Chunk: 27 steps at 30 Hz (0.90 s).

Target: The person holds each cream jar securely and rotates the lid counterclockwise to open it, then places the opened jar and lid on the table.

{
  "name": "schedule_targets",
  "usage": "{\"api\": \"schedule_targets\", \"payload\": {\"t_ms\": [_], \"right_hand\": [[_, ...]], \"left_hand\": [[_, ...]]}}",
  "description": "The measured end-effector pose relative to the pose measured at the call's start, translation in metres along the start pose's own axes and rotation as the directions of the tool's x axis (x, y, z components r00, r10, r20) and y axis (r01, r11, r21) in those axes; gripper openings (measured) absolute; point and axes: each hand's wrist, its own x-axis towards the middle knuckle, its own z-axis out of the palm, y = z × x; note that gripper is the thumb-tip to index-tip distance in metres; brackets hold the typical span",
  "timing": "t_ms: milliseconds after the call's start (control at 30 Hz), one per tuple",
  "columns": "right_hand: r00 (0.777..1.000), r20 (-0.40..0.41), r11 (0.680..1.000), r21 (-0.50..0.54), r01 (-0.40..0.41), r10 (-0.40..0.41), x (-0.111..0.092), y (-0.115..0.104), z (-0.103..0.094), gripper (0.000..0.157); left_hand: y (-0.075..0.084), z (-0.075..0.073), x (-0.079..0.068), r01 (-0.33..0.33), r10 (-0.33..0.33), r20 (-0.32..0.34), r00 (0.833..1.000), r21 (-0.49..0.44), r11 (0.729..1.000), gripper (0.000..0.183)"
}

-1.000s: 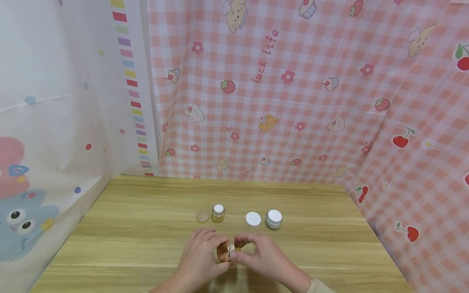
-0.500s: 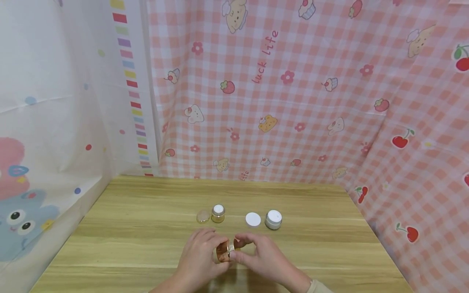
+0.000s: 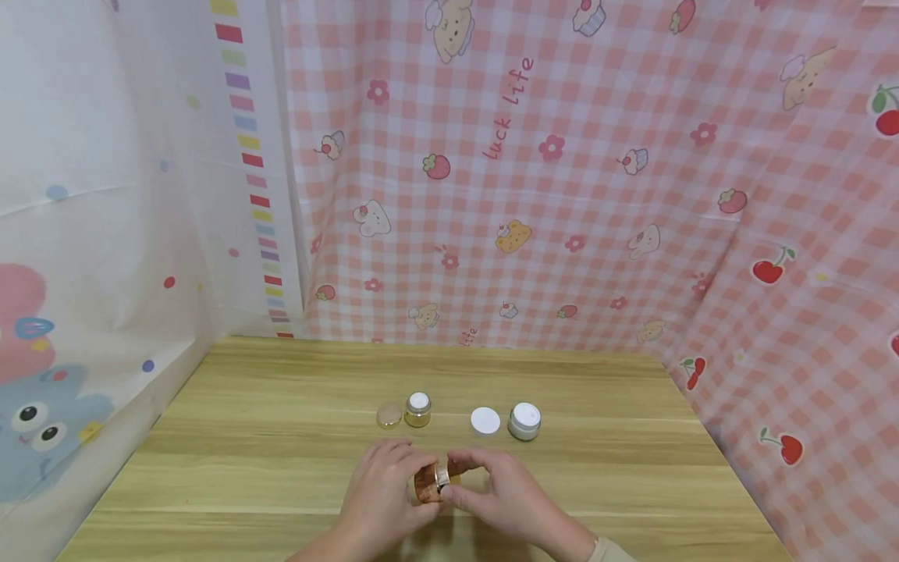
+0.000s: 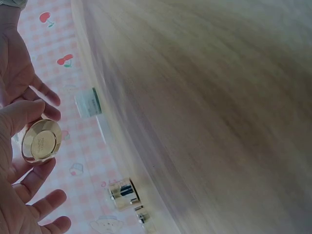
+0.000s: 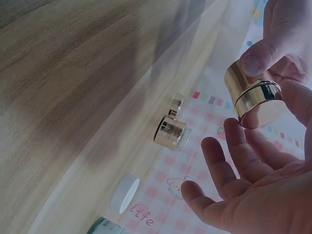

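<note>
Low in the middle of the head view, a shiny gold cosmetic jar (image 3: 426,484) is held on its side above the wooden table. My left hand (image 3: 382,488) grips its body from the left, thumb and fingers around it. From the right, my right hand (image 3: 509,492) pinches the jar's gold lid (image 5: 263,108) between thumb and fingertips. The lid sits on the jar, with a thin seam between them in the right wrist view. The jar's base (image 4: 43,142), with small raised lettering, faces the left wrist camera. The other right fingers stretch out loosely.
Behind the hands stand a small gold jar (image 3: 418,410) with a white top and a pale jar (image 3: 524,421). Beside them lie a gold-rimmed lid (image 3: 389,415) and a white lid (image 3: 485,421). Patterned cloths (image 3: 548,195) border the table (image 3: 281,437) at the back and sides.
My right thumb and fingertips have shifted slightly at the gold lid. The left hand and the things on the table stay where they were.
</note>
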Motion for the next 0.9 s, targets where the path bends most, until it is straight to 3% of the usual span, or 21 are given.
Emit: {"api": "schedule_targets", "payload": {"t_ms": [233,633,900], "right_hand": [[0.998,-0.037,0.998,0.000,-0.059,0.059,0.0005,-0.0008,0.0019,0.065],[0.998,-0.066,1.000,-0.004,-0.008,0.008,0.0058,-0.0004,0.0074,0.046],[0.997,-0.055,0.998,0.038,-0.051,0.053,0.0075,0.0000,0.0084,0.062]], "left_hand": [[-0.0007,0.0002,0.0012,0.018,-0.018,0.008,1.000,0.016,1.000,0.047],[-0.0050,0.0040,0.0037,0.024,-0.024,-0.020,1.000,0.019,1.000,0.042],[-0.0069,0.0050,0.0036,0.030,-0.029,-0.014,0.999,0.021,0.999,0.045]]}}
